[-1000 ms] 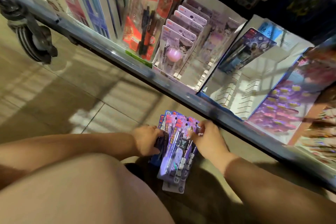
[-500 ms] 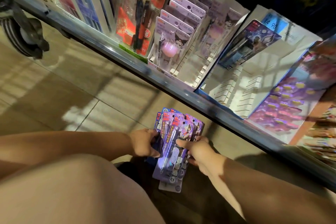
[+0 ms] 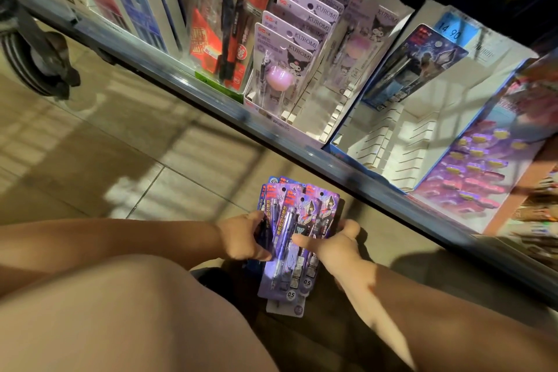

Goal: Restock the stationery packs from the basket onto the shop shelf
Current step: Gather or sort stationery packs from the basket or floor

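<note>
Though overlapped too tightly for a sure count, about five purple pen packs, fanned below the shelf rail, gripped from both sides: left hand clasping the stack's left edge, right hand pinching its right. Above the rail: at least five Kuromi packs in one row, one dark pack in a white tray.

Brightness: dim and warm-toned; the upper right corner is almost black.
Light: striped bright patches on the floor and one patch on the right forearm; the source is out of view.
Shadows: barred bands across the floor; a dark strip beneath the shelf rail.
Glare: sheen on the shelf rail and on the plastic of the packs; the white display box is washed out.
Blur: the wheel at left and the goods at the right edge are smeared; the centre print is readable.
Distortion: wide-angle stretch at the edges.
</note>
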